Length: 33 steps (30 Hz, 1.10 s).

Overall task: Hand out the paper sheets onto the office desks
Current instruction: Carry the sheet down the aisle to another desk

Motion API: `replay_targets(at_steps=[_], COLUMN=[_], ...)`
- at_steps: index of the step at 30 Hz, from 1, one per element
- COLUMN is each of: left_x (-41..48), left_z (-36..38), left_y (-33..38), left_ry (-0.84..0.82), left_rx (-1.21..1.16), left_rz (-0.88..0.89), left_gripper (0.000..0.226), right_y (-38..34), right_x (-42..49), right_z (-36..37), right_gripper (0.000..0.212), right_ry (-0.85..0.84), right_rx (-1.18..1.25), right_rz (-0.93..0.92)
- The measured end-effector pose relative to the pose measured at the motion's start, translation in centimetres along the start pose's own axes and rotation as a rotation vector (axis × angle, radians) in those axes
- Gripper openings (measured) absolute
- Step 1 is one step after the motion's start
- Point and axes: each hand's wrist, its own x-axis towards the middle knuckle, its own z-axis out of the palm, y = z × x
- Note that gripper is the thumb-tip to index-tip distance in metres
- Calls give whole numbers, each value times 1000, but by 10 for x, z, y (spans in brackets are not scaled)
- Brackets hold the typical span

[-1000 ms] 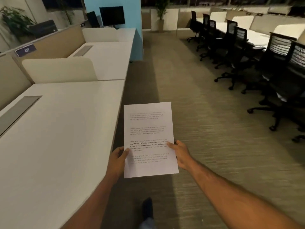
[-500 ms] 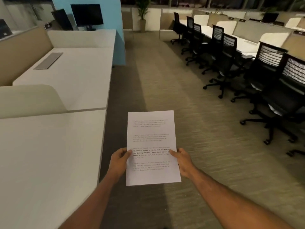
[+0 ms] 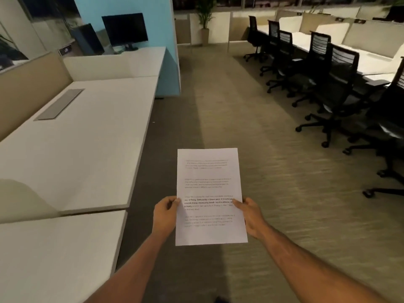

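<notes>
Desks point(image 3: 87, 136) slid nearer, two hands point(image 3: 165, 213) point(image 3: 251, 217) gripping paper sheets point(image 3: 209, 193)

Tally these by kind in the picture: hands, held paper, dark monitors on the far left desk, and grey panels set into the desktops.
hands: 2 (left hand, right hand)
paper: 1, pinched by both hands
monitors: 2
grey panel: 1
total: 6
</notes>
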Motion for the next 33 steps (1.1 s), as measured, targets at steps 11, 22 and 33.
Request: replay_targets(at_steps=[11, 22, 33], left_x=[231, 533, 805], left_z=[28, 23, 52], left_y=[48, 97, 155], left_ry=[51, -18, -62], left_rx=[-28, 1, 17], left_rz=[-38, 48, 47], left_gripper=[14, 13, 16], right_y=[-105, -217, -322], right_x=[217, 459, 695], right_z=[65, 178, 249], right_gripper=[11, 6, 13], right_ry=[-20, 5, 40], right_rx=[-49, -88, -95], right_rz=[-16, -43, -44])
